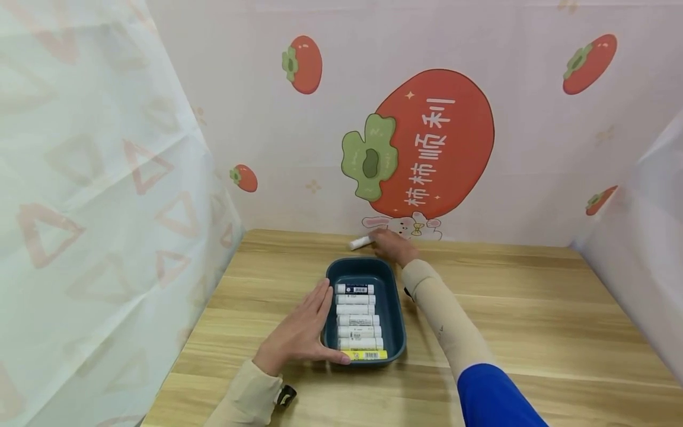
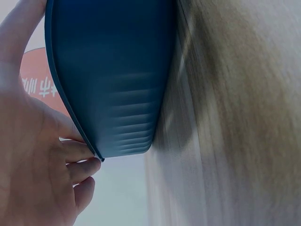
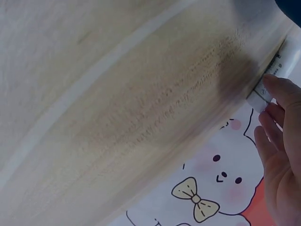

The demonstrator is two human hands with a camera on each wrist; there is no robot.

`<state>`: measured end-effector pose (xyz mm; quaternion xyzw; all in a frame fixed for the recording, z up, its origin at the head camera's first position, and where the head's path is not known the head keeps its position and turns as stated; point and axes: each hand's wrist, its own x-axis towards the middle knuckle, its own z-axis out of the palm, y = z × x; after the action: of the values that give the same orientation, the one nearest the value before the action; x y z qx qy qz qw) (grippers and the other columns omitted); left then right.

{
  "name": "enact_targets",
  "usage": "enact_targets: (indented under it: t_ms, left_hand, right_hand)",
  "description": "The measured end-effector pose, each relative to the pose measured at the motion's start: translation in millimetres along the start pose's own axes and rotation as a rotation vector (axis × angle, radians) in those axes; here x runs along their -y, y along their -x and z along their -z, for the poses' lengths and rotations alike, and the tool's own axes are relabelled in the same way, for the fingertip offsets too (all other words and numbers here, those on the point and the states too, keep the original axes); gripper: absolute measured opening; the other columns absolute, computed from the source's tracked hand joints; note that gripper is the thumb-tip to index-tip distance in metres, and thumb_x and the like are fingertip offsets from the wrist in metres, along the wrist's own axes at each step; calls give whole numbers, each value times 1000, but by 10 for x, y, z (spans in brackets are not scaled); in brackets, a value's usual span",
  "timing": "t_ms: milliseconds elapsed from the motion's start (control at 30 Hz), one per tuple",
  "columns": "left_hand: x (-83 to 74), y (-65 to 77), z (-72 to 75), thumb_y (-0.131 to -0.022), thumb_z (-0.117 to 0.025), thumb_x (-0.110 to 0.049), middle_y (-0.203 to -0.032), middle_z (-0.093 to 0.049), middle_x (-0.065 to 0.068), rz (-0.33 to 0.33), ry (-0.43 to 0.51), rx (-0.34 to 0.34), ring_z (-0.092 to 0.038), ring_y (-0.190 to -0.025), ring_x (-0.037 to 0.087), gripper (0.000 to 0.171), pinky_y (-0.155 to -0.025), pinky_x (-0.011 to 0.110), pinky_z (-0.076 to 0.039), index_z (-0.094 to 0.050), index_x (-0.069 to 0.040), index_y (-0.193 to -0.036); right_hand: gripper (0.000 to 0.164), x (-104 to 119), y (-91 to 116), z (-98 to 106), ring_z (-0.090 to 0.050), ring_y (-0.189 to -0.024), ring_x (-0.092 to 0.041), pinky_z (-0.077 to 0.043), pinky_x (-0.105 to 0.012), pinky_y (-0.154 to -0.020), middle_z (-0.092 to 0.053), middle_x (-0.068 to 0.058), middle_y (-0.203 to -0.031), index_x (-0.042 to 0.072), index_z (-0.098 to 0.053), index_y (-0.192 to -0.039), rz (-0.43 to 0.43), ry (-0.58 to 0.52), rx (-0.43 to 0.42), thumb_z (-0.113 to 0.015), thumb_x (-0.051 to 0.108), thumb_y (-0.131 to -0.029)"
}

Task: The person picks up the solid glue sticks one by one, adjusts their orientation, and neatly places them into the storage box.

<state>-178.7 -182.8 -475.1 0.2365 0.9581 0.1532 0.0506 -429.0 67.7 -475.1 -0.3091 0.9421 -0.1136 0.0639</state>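
Observation:
A dark blue tray [image 1: 396, 332] stands on the table with several white lip balm tubes [image 1: 356, 309] lying crosswise in a column inside it. A yellow-labelled tube [image 1: 373, 355] lies at its near end, and one with a dark band [image 1: 356, 289] at the far end. My left hand [image 1: 301, 329] rests along the tray's left rim, fingers stretched along the side and thumb over the near corner. Beyond the tray, my right hand [image 1: 393, 246] pinches the end of a white lip balm tube [image 3: 277, 66] between thumb and fingers, low by the table's back edge.
The wooden table [image 1: 507, 320] runs back to a wall sheet [image 1: 533, 148] printed with persimmons and a rabbit. Another printed sheet [image 1: 107, 196] hangs along the left side. A further sheet [image 1: 640, 237] borders the right side.

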Motion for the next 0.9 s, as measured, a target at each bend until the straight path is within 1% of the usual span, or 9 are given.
enact_targets:
  t_ms: [167, 267, 367, 467, 567, 700, 900]
  left_hand:
    - [12, -2, -3, -72, -70, -89, -178, -2, 21, 5, -5, -13, -8, -167, 34, 146, -133, 53, -24, -9, 3, -168]
    - [13, 3, 0, -72, -71, -89, -178, -2, 21, 11, 0, -11, -8, -167, 35, 146, -133, 54, -24, -9, 3, -168]
    - [14, 6, -6, -72, -70, -89, -178, -2, 21, 14, 10, -2, -8, -167, 35, 146, -133, 54, -24, -8, 2, -168]
    - [16, 2, -19, -72, -70, -89, -178, -2, 21, 11, 14, -2, -8, -167, 35, 146, -133, 54, -25, -8, 2, -168]
    - [14, -1, -26, -71, -71, -89, -178, -2, 21, 3, 18, -9, -8, -167, 35, 147, -133, 54, -25, -9, 3, -168]
    - [12, 0, -29, -71, -71, -88, -178, -2, 21, -3, 21, -13, -8, -167, 35, 147, -133, 55, -25, -9, 3, -168]
    - [19, 2, -27, -72, -71, -89, -179, -2, 20, -2, 18, -13, -8, -167, 34, 146, -133, 54, -25, -9, 2, -168]
  right_hand:
    - [30, 44, -64, 10, -63, -113, -27, -55, -44, -110, -69, -12, -130, 5, -69, -131, 14, 90, -22, -69, 13, -102]
    - [26, 56, -102, 12, -63, -108, -26, -57, -42, -105, -70, -11, -122, 5, -72, -124, 28, 148, -36, -73, 13, -99]
    - [23, 60, -120, 7, -63, -102, -25, -59, -40, -101, -71, -10, -116, 5, -74, -120, 29, 179, -53, -75, 14, -98]
    - [23, 68, -110, 4, -63, -98, -24, -60, -39, -99, -72, -9, -113, 6, -76, -119, 29, 152, -60, -76, 15, -98]
    - [18, 66, -84, -5, -63, -92, -23, -61, -38, -93, -74, -8, -107, 7, -77, -115, 44, 127, -46, -76, 13, -98]
    - [12, 39, -48, -24, -64, -84, -20, -61, -36, -86, -76, -5, -98, 8, -79, -108, 73, 143, -28, -76, 10, -97]
    - [13, -9, -33, -36, -65, -83, -19, -62, -36, -87, -77, -6, -99, 8, -79, -109, 81, 139, -16, -76, 14, -98]
